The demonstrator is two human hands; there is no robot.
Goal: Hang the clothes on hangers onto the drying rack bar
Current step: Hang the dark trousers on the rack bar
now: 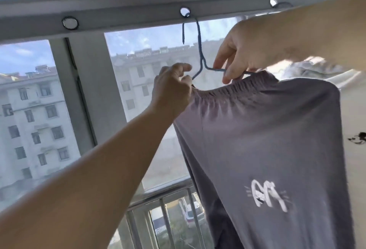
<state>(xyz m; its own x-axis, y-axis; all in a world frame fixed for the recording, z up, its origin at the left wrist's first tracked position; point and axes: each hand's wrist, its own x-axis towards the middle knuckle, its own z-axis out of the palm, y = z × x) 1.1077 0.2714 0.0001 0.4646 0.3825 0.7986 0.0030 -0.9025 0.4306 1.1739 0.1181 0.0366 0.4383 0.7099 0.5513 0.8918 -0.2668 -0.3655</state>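
Bkgd: big window (138,51) w/ pale frame, grey apartment blocks (33,114) outside, blue sky, parked cars (190,213) far below behind a metal railing (162,219).

Drying rack bar (118,14) runs across the top, left to right, w/ round holes along it. Blue wire hanger (200,49) has its hook through the middle hole (184,12), hook tip pointing down on the left side.

L hand (172,88): arm reaches up from bottom left, fingers curled, pinching the hanger's left shoulder wire right where the waistband begins. R hand (243,51): forearm comes in from upper right, wrist bent down, thumb and forefinger pinching the right shoulder wire just at the elastic edge; the other fingers hidden behind.

Grey-purple pants (257,140) hang from the hanger by the gathered elastic waistband, falling to the bottom right, small white print (267,195) low on the fabric. Motion blur, print not readable.

Right of it, touching or just beside (can't tell): a white garment (354,110) w/ a small black cartoon figure (358,138), its own hook (283,4) at the next hole along the bar. R forearm blocks most of that hook and the garment's top.
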